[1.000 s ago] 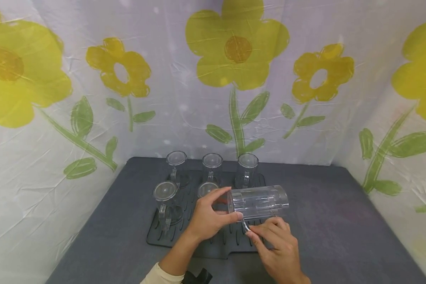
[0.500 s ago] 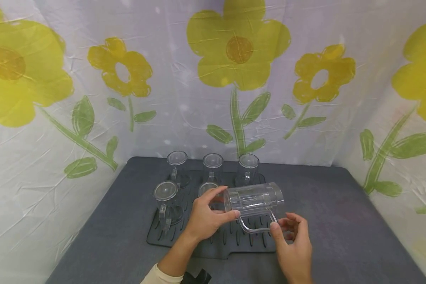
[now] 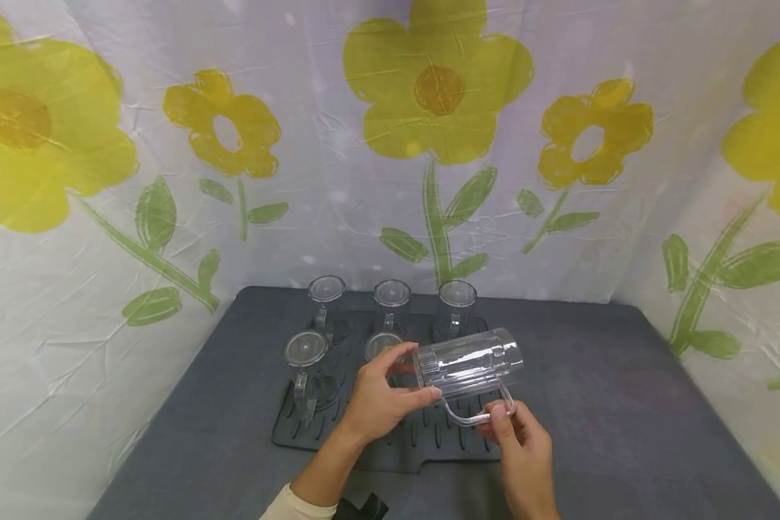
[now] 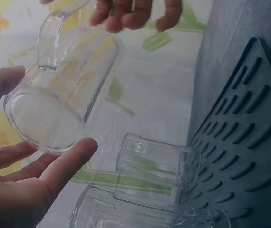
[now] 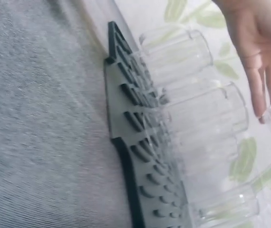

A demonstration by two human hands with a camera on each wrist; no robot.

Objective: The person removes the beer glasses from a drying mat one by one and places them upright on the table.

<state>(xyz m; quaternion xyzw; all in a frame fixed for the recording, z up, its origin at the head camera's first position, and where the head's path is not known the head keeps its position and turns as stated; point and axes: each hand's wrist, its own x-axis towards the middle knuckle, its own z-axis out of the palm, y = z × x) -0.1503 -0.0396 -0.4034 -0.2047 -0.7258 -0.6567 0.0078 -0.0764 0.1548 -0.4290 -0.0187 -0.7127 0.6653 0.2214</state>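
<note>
Two places of hold: right hand pinches handle of clear, glass-like, cylindrical mug, left hand clamped round its base, likely for steadiness; mug sideways above black, ridged, rubber-like mat; farther, five similar mugs stand on it base-up, probably for draining

Surface finish: gloss against matt

Beer mug: transparent, smooth, glossy; glass or clear plastic, indistinguishable. Upturned mugs: likewise clear and shiny. Drying mat: matt, rubber-like, raised ribs. Tabletop: dull, cloth-like texture. Backdrop: creased thin sheeting, faint sheen. Sleeve: matt cloth.
</note>
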